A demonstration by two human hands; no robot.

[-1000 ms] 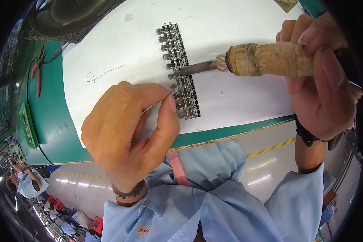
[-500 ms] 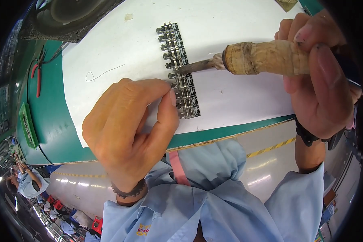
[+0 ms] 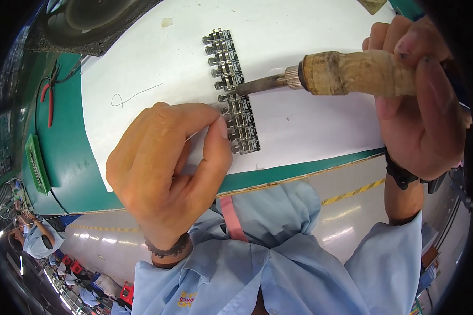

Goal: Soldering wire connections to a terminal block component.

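Note:
A strip of small black circuit boards with metal connectors (image 3: 237, 107) lies on a white sheet (image 3: 320, 131). My right hand (image 3: 431, 115) is closed round the tape-wrapped handle of a soldering iron (image 3: 352, 73). Its dark tip reaches the middle of the strip from the right; whether it touches the metal I cannot tell. At the strip's lower left, thumb and forefinger of my left hand (image 3: 165, 152) are pinched on a thin solder wire (image 3: 193, 135). The wire's end by the fingertips curls close to a connector.
Red-handled pliers (image 3: 49, 100) and a green slotted piece (image 3: 36, 163) lie on the green mat at the left. A thin bent wire (image 3: 137, 95) is on the sheet. A dark round-topped device (image 3: 89, 21) stands at the upper left. People sit farther off at the lower left.
My right hand and the soldering iron have shifted slightly right, the tip drawing back a little across the strip. My left hand has barely moved and keeps its pinch.

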